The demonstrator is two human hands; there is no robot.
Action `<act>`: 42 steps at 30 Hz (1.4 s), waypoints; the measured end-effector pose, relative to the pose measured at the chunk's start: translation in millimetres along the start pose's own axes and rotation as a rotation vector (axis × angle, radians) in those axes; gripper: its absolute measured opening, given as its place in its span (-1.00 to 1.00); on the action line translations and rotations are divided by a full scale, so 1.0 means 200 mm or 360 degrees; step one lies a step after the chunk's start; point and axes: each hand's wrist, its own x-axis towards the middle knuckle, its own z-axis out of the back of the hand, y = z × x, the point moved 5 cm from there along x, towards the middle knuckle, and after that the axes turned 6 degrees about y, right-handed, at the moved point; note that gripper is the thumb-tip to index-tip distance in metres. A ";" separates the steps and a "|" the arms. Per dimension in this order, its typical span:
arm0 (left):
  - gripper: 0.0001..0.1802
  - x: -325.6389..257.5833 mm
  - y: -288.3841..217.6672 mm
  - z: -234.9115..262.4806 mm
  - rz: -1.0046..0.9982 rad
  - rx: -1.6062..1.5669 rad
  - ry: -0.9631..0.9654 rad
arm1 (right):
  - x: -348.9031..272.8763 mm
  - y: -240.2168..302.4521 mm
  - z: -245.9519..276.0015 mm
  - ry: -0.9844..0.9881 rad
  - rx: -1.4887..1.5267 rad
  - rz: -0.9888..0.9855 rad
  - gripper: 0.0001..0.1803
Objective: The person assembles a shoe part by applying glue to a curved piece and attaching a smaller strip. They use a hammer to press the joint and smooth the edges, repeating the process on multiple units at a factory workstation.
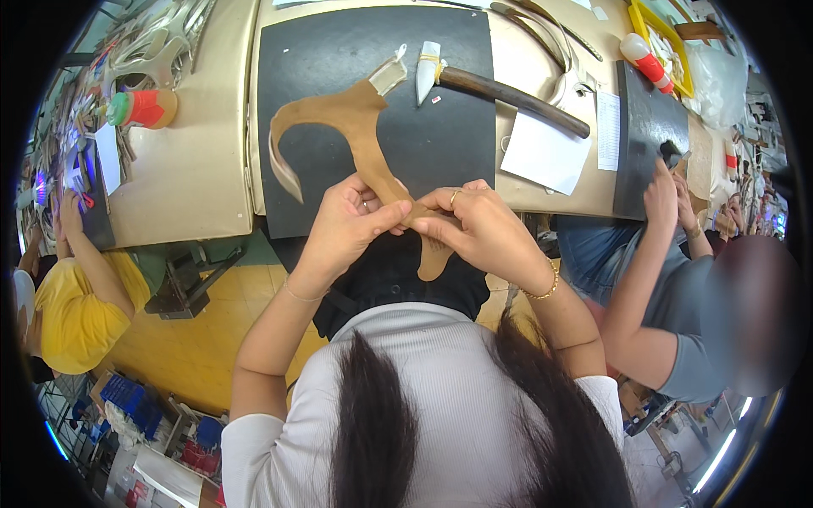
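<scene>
Pinching, with left hand (354, 218) and right hand (483, 222) both closed, the narrow strip (380, 175) of a curved tan leather-like piece (356, 114) spread over the black mat (449, 157) and past its near edge. Could crease or stretch that strip by tugging unevenly, or, by swinging the piece rightward, snag its pale far end (389, 76) on the wooden-handled hammer (517, 102) just beside.

Shows no legible text, with faint dark marks (436, 245) too small to read on the lower end of the tan piece (364, 131) near the centre, and tiny rows (608, 123) too blurred to decipher on the narrow white sheet (607, 146) at upper right.
</scene>
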 end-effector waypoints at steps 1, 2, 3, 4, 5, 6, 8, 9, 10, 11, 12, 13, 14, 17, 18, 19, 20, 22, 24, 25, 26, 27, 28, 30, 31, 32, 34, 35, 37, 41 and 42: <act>-0.77 0.00 0.00 0.00 -0.0026 -0.0015 0.0008 | 0.01 -0.01 0.00 0.0015 0.0088 -0.0050 -0.76; -0.77 0.00 0.00 -0.01 -0.0027 -0.0001 0.0009 | 0.01 -0.02 0.00 0.0028 0.0175 -0.0100 -0.75; -0.77 0.00 0.00 -0.01 -0.0030 0.0008 0.0011 | 0.01 -0.03 0.00 0.0038 0.0275 -0.0143 -0.75; -0.77 -0.01 0.00 -0.01 -0.0043 0.0011 0.0019 | 0.02 -0.03 0.00 0.0052 0.0285 -0.0135 -0.75; -0.77 -0.01 0.00 -0.01 -0.0035 0.0038 0.0020 | 0.02 -0.03 0.00 0.0063 0.0309 -0.0119 -0.75; -0.76 -0.01 -0.01 -0.01 -0.0036 0.0059 0.0027 | 0.02 -0.03 0.00 0.0074 0.0333 -0.0102 -0.75; -0.76 -0.02 -0.01 -0.01 -0.0035 0.0083 0.0039 | 0.02 -0.03 0.01 0.0063 0.0251 0.0002 -0.75; -0.75 -0.02 -0.02 -0.01 -0.0034 0.0086 0.0043 | 0.02 -0.02 0.01 0.0057 0.0210 0.0053 -0.75; -0.75 -0.02 -0.02 -0.01 -0.0032 0.0088 0.0047 | 0.01 -0.03 0.01 0.0074 0.0231 0.0055 -0.75; -0.74 -0.01 -0.02 -0.01 -0.0011 0.0087 0.0044 | 0.02 -0.04 0.01 0.0093 0.0252 0.0058 -0.75; -0.74 -0.01 -0.02 -0.01 0.0009 0.0087 0.0039 | 0.01 -0.05 0.01 0.0136 0.0287 0.0025 -0.75; -0.73 -0.01 -0.02 0.00 0.0010 0.0077 0.0043 | 0.01 -0.06 0.01 0.0120 0.0290 0.0048 -0.74; -0.73 -0.01 -0.02 0.00 0.0035 0.0102 0.0045 | 0.01 -0.06 0.01 0.0128 0.0306 0.0033 -0.74; -0.72 0.01 -0.02 0.01 0.0034 0.0119 0.0045 | 0.01 -0.08 0.01 0.0126 0.0386 -0.0068 -0.73; -0.72 0.01 -0.02 0.01 0.0023 0.0104 0.0022 | 0.01 -0.08 0.00 0.0128 0.0420 -0.0120 -0.73; -0.71 0.01 -0.03 0.02 0.0023 0.0094 -0.0009 | 0.01 -0.09 0.00 0.0110 0.0467 -0.0189 -0.73; -0.73 0.01 -0.03 0.02 0.0005 0.0054 -0.0005 | 0.01 -0.09 0.01 0.0098 0.0516 -0.0264 -0.74; -0.76 0.01 -0.04 0.03 -0.0002 -0.0004 -0.0030 | 0.00 -0.09 0.02 0.0075 0.0546 -0.0367 -0.76; -0.75 0.00 -0.05 0.02 -0.0044 -0.0077 -0.0034 | -0.02 -0.07 0.04 0.0050 0.0506 -0.0416 -0.80; -0.75 -0.01 -0.06 0.02 -0.0092 -0.0124 -0.0019 | -0.02 -0.03 0.07 -0.0064 0.0311 -0.0245 -0.82; -0.75 -0.02 -0.08 0.02 -0.0108 -0.0099 -0.0013 | -0.03 0.01 0.09 -0.0176 0.0117 -0.0074 -0.84; -0.76 -0.03 -0.10 0.02 -0.0152 -0.0089 0.0017 | -0.05 0.06 0.11 -0.0304 -0.0077 0.0122 -0.86; -0.76 -0.04 -0.11 0.01 -0.0197 -0.0087 0.0029 | -0.06 0.08 0.12 -0.0361 -0.0124 0.0186 -0.88; -0.75 -0.07 -0.18 -0.01 -0.0524 0.0056 0.0093 | -0.10 0.15 0.14 -0.0634 -0.0516 0.0510 -0.85; -0.75 -0.09 -0.21 -0.02 -0.0703 0.0119 0.0133 | -0.11 0.18 0.14 -0.0734 -0.0738 0.0654 -0.83; -0.74 -0.10 -0.27 -0.04 -0.0921 0.0421 0.0192 | -0.13 0.20 0.14 -0.0827 -0.0833 0.0756 -0.76; -0.77 -0.12 -0.32 -0.04 -0.1107 0.0556 0.0171 | -0.14 0.19 0.16 -0.0970 -0.0833 0.0812 -0.72; -0.78 -0.14 -0.35 -0.05 -0.1194 0.0622 0.0157 | -0.15 0.18 0.17 -0.1035 -0.0832 0.0838 -0.70; -0.79 -0.15 -0.38 -0.05 -0.1215 0.0709 0.0149 | -0.15 0.18 0.18 -0.1150 -0.0804 0.0875 -0.61; -0.78 -0.16 -0.39 -0.06 -0.1205 0.0718 0.0095 | -0.16 0.21 0.18 -0.1262 -0.0807 0.0885 -0.62; -0.77 -0.16 -0.39 -0.06 -0.1184 0.0720 0.0081 | -0.16 0.22 0.18 -0.1285 -0.0821 0.0874 -0.64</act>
